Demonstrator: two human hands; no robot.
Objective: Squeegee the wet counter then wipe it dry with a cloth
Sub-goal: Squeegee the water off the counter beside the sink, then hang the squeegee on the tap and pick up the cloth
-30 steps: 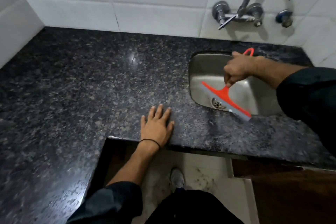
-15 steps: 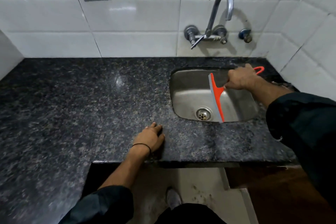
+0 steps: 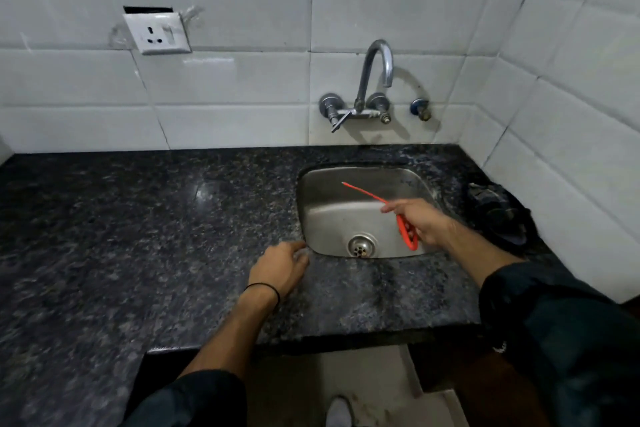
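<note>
My right hand grips the orange squeegee by its handle above the steel sink. The blade is seen edge-on as a thin orange line pointing toward the sink's back left. My left hand rests loosely curled on the black speckled granite counter, just off the sink's front left corner, and holds nothing. A dark cloth lies crumpled on the counter to the right of the sink, against the tiled wall.
A chrome wall tap curves over the sink's back. A white power socket is mounted on the tiles at upper left. The counter's front edge has a cut-out, with the floor and my shoe below.
My right hand has swung the squeegee from upright across the sink to edge-on, handle toward me. My left hand curled and slid toward the sink. My head has tilted up, showing more wall.
</note>
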